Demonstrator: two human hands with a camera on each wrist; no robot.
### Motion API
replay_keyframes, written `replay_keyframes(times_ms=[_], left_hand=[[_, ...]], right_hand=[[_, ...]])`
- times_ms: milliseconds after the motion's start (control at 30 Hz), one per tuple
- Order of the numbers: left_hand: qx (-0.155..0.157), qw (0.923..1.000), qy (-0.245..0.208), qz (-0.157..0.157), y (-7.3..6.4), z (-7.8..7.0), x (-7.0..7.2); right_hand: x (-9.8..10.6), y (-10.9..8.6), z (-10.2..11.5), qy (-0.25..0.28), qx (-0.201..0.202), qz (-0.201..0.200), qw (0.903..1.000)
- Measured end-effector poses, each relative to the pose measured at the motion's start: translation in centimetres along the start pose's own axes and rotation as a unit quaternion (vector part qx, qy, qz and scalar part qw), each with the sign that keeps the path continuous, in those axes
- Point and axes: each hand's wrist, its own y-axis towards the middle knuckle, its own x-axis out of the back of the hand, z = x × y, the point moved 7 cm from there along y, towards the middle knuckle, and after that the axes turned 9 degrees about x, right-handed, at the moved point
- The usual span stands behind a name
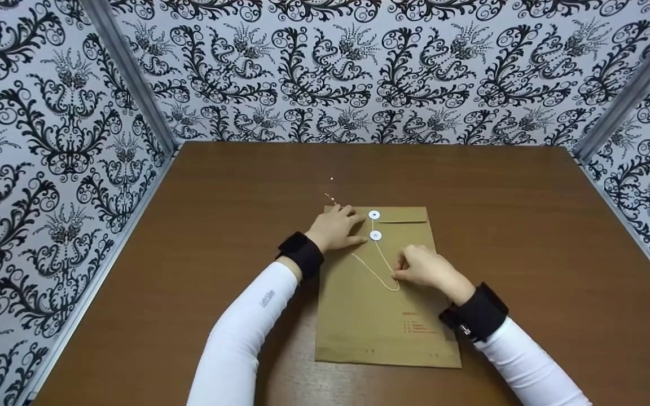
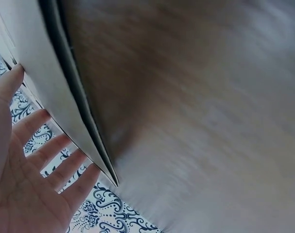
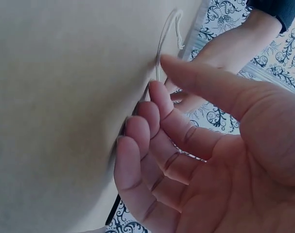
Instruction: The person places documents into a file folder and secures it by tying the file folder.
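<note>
A brown paper envelope (image 1: 359,316) lies flat on the table, its flap at the far end. Two white button discs sit one above the other, one on the flap (image 1: 401,215) and one on the body. From the lower disc (image 1: 376,235) a thin pale string (image 1: 378,276) runs toward my right hand (image 1: 429,268), then loops back left to a loose end. Thumb and curled index finger of that hand pinch the string (image 3: 159,58) above the envelope. With fingers spread, my left hand (image 1: 336,227) rests on the envelope's upper left, beside the discs.
The brown wooden table (image 1: 235,192) extends around the envelope. Just beyond its upper left corner lie a short pale string piece (image 1: 329,197) and a tiny light speck (image 1: 332,179). Patterned walls (image 1: 330,67) enclose the back and sides.
</note>
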Motion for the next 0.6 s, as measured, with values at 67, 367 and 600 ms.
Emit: replay_keyframes(times_ms=[67,367,600], left_hand=[[-0.001,1.0,-0.001,0.0,0.1,0.0,0.0],[-0.003,1.0,-0.002,0.006,0.3,0.0,-0.4],[-0.003,0.9999,-0.003,0.009,0.2,0.0,-0.1]], right_hand=[[0.1,0.0,0.2,-0.005,0.01,-0.004,0.9999],[0.6,-0.3,0.2,-0.029,0.031,-0.017,0.999],[1.7,-0.6,-0.9,-0.024,-0.002,-0.032,0.9992]])
